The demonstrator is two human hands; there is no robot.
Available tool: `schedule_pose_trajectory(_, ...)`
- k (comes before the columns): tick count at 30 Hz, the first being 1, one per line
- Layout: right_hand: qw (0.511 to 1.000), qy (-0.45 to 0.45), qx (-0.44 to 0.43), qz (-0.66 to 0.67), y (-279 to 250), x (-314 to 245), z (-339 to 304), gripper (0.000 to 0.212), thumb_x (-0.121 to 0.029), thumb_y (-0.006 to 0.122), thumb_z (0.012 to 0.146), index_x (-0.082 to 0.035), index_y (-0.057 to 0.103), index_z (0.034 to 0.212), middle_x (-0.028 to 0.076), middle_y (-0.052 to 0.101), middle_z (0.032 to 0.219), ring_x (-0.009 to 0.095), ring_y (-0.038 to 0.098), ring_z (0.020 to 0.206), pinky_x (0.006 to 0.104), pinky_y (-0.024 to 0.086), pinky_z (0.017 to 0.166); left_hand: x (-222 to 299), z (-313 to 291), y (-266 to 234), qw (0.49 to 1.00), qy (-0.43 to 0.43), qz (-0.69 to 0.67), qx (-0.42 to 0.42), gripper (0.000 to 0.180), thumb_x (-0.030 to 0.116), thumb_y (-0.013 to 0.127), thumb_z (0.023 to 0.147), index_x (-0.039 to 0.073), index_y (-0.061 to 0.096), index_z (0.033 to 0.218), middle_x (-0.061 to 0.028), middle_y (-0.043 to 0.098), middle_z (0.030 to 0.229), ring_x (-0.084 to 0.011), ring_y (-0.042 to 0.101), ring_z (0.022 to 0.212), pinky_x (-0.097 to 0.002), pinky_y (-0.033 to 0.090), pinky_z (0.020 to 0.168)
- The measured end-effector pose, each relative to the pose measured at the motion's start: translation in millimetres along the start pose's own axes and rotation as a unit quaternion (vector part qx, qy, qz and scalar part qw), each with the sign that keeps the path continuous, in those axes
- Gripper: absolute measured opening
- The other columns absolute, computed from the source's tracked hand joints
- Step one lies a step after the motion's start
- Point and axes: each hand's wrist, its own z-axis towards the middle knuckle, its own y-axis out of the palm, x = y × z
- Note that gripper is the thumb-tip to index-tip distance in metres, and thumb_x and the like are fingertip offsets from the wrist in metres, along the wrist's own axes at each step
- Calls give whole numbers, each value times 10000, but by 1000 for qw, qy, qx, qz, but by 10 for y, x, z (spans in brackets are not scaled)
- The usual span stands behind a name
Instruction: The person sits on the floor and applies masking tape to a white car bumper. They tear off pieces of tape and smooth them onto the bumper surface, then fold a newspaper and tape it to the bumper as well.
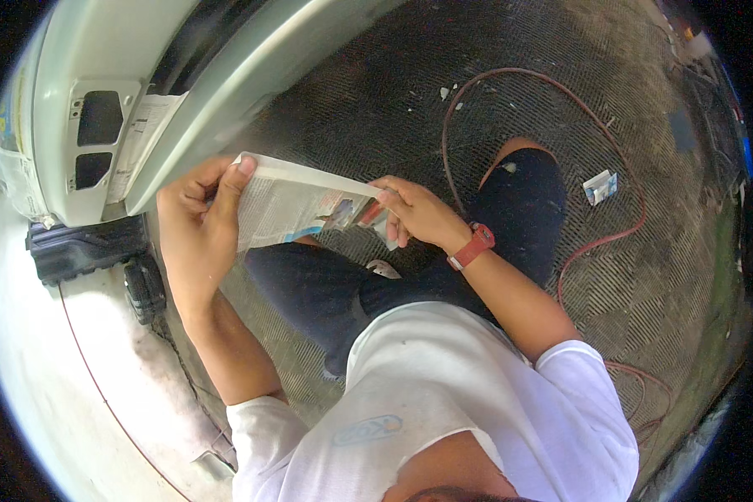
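Note:
A sheet of newspaper (284, 205) with print and colour pictures is stretched between my two hands, in front of my knees. My left hand (205, 209) pinches its upper left corner, thumb on top, close to the pale vehicle body panel (217, 109). At the sheet's right end my right hand (418, 209), with a red watch on the wrist, grips the edge between thumb and fingers. The sheet hangs tilted, its left end wider than its right. Another strip of printed paper (142, 138) lies against the panel behind my left hand.
A red hose (552, 77) loops over the dark ribbed floor (376, 100) to the right. A crumpled piece of printed paper (600, 187) lies inside the loop. Left of me sit a black case (88, 247) and a thin cable (88, 360).

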Motion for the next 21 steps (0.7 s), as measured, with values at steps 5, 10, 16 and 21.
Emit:
schedule_pose_trajectory(5, 997, 0, 16, -77, 15, -121, 6, 344, -279, 439, 1145, 0, 627, 1071, 90, 672, 646, 142, 608, 469, 309, 498, 477, -25, -26, -91, 1000, -1, 12, 13, 330, 252, 747, 1021, -64, 760, 927, 27, 625, 707, -49, 497, 685, -247, 397, 622)
schedule_pose_trajectory(10, 993, -8, 37, -109, 38, -282, -10, 368, -280, 484, 1124, -13, 635, 922, 102, 660, 625, 189, 632, 484, 351, 505, 506, -224, -34, -184, 999, 5, 10, 52, 298, 232, 759, 1010, -64, 751, 1040, 1, 670, 730, -61, 549, 704, -237, 425, 668)
schedule_pose_trajectory(16, 861, -242, 144, -424, 71, -338, 58, 282, -252, 573, 1053, -32, 656, 898, 188, 677, 718, 401, 685, 693, 493, 542, 665, -352, -84, 25, 890, 178, 347, 237, 509, 224, 795, 937, 39, 650, 1388, -148, 780, 1006, -242, 735, 931, -356, 552, 844)
schedule_pose_trajectory(21, 837, -235, 103, -484, 223, -589, -43, 238, -242, 587, 1038, -35, 660, 946, 185, 693, 791, 421, 701, 794, 532, 544, 717, -205, -200, 583, 939, 210, 251, -104, 423, 185, 804, 864, 56, 732, 1260, -158, 764, 1086, -375, 714, 1022, -458, 559, 889)
